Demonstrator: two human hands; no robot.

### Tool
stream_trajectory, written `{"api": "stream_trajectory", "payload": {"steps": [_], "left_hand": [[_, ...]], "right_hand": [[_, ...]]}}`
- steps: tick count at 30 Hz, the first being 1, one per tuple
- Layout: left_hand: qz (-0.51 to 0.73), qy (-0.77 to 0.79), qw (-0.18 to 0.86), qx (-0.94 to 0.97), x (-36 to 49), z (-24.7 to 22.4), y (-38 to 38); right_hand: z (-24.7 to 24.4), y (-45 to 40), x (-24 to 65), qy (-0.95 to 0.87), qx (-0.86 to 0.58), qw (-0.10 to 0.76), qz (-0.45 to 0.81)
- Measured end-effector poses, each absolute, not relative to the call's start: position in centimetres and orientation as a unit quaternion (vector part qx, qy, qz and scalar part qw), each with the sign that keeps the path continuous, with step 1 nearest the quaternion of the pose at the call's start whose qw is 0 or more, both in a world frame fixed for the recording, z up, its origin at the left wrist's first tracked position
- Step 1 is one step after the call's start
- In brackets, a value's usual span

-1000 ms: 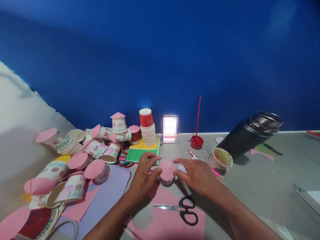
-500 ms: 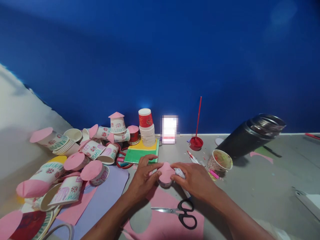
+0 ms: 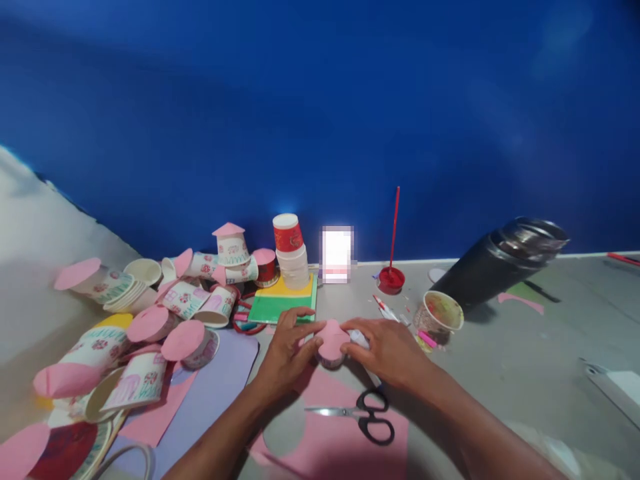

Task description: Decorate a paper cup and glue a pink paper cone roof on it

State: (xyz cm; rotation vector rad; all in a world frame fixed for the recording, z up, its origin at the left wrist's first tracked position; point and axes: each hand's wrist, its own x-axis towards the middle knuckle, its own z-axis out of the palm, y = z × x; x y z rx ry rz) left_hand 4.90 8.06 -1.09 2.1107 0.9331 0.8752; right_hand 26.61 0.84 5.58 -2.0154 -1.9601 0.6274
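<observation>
Between my two hands, a pink paper cone (image 3: 333, 339) sits on top of a small paper cup (image 3: 331, 361), of which only a patterned strip shows. My left hand (image 3: 284, 353) presses the cone's left edge with thumb and index finger, its other fingers bent away. On the opposite edge, my right hand (image 3: 395, 353) does the same with fingertips and thumb. A white tube-like object (image 3: 359, 339) lies by the right fingers, partly hidden; I cannot tell whether it is held. Black-handled scissors (image 3: 357, 413) rest on a cut pink sheet (image 3: 350, 453) nearer me.
Decorated paper cups with pink tops (image 3: 185, 297) pile up at left. A cup stack (image 3: 294, 270) stands on a green-yellow book (image 3: 280, 310). To the right are a red pot (image 3: 391, 283) with a stick, a stained cup (image 3: 439, 310) and a leaning black flask (image 3: 493, 267).
The whole view has shifted slightly. Both hands stay at the pink cone's edges, with almost no movement of the fingers.
</observation>
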Motion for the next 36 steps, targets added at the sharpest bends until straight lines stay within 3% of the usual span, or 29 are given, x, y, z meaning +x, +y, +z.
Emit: {"api": "stream_trajectory", "payload": {"steps": [11,26,36], "left_hand": [[0.331,0.352,0.311,0.819,5.4,-0.6,7.4],[0.277,0.311,0.349,0.840,5.0,-0.8,8.1],[0.306,0.303,0.335,0.838,5.0,-1.5,8.5]], "right_hand": [[5.6,0.4,27.3,-0.685,-0.711,0.059,0.146],[5.2,0.1,26.4,-0.704,-0.695,0.054,0.137],[4.9,0.2,26.3,-0.699,-0.699,0.055,0.142]]}}
